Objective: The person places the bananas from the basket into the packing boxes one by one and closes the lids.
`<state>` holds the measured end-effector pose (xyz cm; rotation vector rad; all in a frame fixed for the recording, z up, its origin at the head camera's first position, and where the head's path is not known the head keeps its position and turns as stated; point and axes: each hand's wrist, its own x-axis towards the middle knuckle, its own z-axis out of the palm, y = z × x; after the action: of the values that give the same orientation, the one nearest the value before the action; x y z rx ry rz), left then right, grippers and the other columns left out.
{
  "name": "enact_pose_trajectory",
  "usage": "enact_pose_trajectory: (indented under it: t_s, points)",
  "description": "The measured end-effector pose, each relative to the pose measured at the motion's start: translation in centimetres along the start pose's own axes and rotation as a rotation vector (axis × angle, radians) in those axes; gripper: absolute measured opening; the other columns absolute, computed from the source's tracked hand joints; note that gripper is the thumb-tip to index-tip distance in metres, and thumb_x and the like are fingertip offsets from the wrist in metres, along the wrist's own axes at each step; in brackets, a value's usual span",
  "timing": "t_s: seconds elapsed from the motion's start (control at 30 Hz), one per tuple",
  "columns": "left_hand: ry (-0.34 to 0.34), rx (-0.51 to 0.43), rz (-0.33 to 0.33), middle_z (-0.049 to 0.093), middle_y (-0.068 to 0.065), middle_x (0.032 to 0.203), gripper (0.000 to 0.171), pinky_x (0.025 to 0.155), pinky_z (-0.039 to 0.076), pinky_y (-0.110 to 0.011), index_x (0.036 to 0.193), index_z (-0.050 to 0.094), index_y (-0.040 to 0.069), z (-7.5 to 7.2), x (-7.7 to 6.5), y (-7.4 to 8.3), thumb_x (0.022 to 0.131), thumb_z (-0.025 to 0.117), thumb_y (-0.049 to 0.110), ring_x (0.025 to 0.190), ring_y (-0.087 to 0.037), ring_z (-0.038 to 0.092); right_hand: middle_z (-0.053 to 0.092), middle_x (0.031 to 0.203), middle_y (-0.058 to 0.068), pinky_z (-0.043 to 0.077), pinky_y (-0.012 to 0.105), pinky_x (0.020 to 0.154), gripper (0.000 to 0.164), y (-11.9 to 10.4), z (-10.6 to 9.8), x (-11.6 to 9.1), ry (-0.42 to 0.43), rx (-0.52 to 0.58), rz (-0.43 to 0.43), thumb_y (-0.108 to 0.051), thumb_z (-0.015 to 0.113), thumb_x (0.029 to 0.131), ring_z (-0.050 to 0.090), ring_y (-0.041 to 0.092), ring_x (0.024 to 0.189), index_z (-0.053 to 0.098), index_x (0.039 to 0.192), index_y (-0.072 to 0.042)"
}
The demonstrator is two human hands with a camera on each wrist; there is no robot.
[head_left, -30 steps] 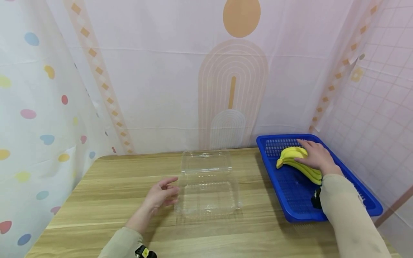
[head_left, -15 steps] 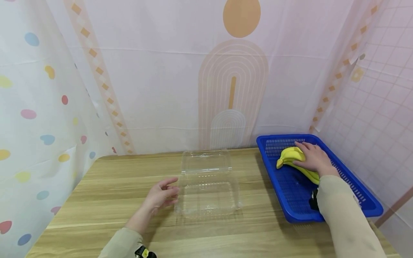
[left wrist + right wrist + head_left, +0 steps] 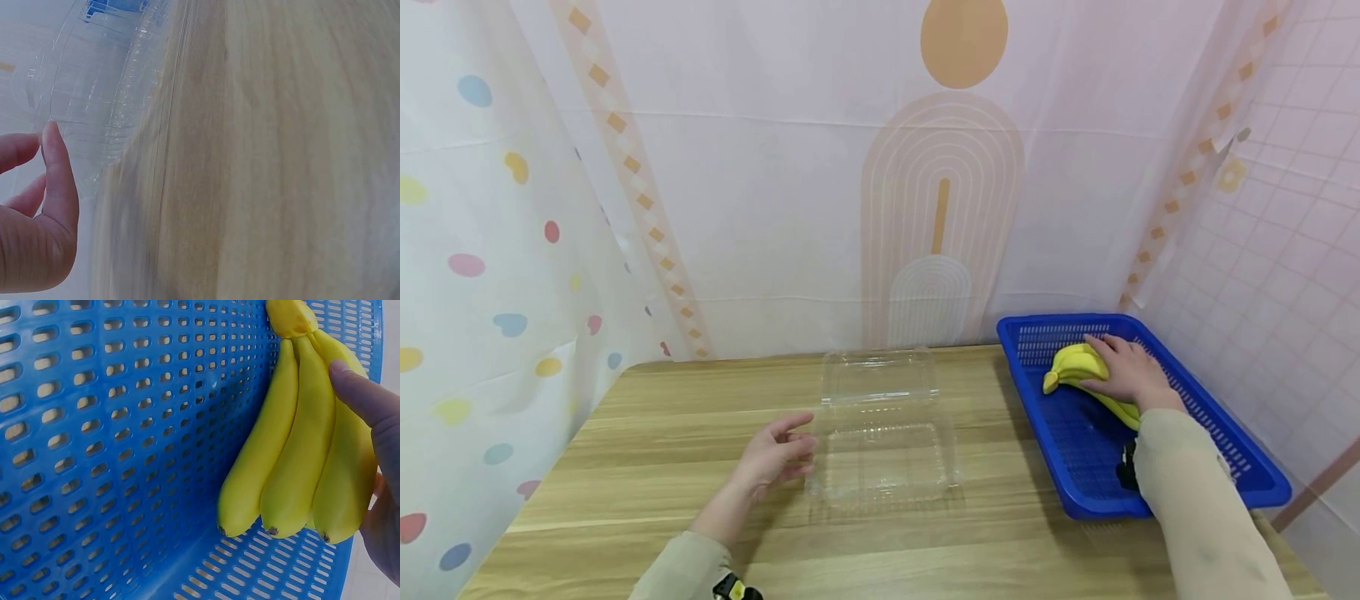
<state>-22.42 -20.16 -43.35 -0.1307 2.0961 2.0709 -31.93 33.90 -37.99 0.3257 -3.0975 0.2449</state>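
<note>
A bunch of yellow bananas (image 3: 1077,360) lies in the blue plastic basket (image 3: 1051,454) on the right. My right hand (image 3: 1127,372) grips the bunch from above, partly covering it. In the right wrist view, my thumb lies across the bananas (image 3: 299,437) near the stem, while the other fingers are mostly hidden behind them. A clear plastic clamshell container (image 3: 883,458) stands on the table with its lid raised at the back. At its left edge is my left hand (image 3: 775,454); the left wrist view shows thumb and finger pinching the thin rim of the container (image 3: 94,94).
The wooden table (image 3: 700,400) reaches back to a patterned curtain (image 3: 775,208). More curtain hangs along the left and right sides. The basket's raised walls surround the bananas, and its right side lies close to the right-hand curtain.
My right hand has lowered and shifted slightly left onto the bananas, closing in around them. My left hand and the container have stayed in place.
</note>
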Motion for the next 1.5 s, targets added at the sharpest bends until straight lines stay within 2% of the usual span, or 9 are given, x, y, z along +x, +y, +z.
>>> enact_pose_trajectory:
  t_s: [0.37,0.8,1.5]
  points:
    - [0.007,-0.001,0.006,0.061,-0.008,0.098,0.058,0.067,0.059,-0.024,0.147,0.040,-0.004,0.03,0.05,-0.11,0.094,0.064,0.001,0.077,-0.015,0.062,0.023,0.148,0.036,0.036,0.077,0.093,0.080,-0.13,0.12,-0.04,-0.060,0.026,0.010,-0.041,0.066,0.093,0.024,0.061,0.130,0.029,0.153,-0.004]
    - [0.004,-0.011,0.006,0.061,-0.008,0.099,0.058,0.066,0.059,-0.024,0.147,0.040,-0.004,0.02,0.05,-0.24,0.095,0.063,0.001,0.076,-0.015,0.062,0.030,0.145,0.033,0.039,0.076,0.089,0.064,-0.09,0.21,-0.23,-0.038,0.021,0.005,-0.032,0.063,0.097,0.029,0.059,0.128,0.038,0.150,-0.006]
    - [-0.015,-0.018,0.015,0.060,-0.007,0.099,0.059,0.067,0.060,-0.024,0.148,0.038,-0.004,-0.26,0.07,-0.22,0.095,0.063,0.001,0.077,-0.014,0.061,0.040,0.136,0.036,0.039,0.074,0.090,0.058,-0.15,-0.21,-0.02,-0.015,0.042,-0.026,-0.034,0.066,0.095,0.038,0.058,0.122,0.050,0.142,-0.003]
